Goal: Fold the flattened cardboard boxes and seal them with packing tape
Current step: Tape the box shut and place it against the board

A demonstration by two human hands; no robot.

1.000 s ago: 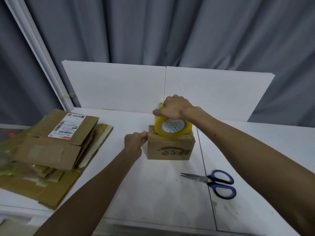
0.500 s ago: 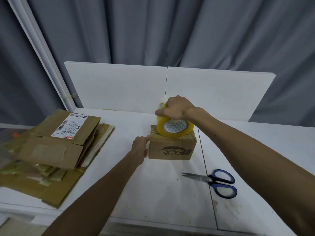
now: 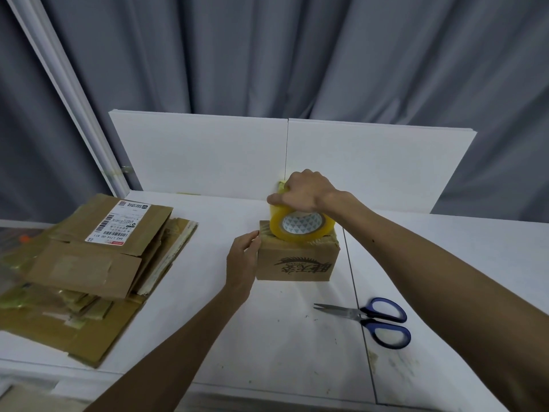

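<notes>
A small folded cardboard box (image 3: 297,264) with a black print on its front stands on the white table (image 3: 282,337). A yellow roll of packing tape (image 3: 301,228) rests on edge on the box top, and my right hand (image 3: 303,193) grips it from above. My left hand (image 3: 242,261) lies flat against the box's left side, fingertips at the top left edge, pressing there. Whether a tape strip lies under those fingers I cannot tell.
A pile of flattened cardboard boxes (image 3: 89,263) with a shipping label lies at the left of the table. Blue-handled scissors (image 3: 374,319) lie at the front right, blades pointing left. White upright panels (image 3: 208,156) close the back; grey curtains hang behind.
My left hand went from pinching near the box's top left corner to lying flat against its left side. The right hand and the tape roll stayed on the box top.
</notes>
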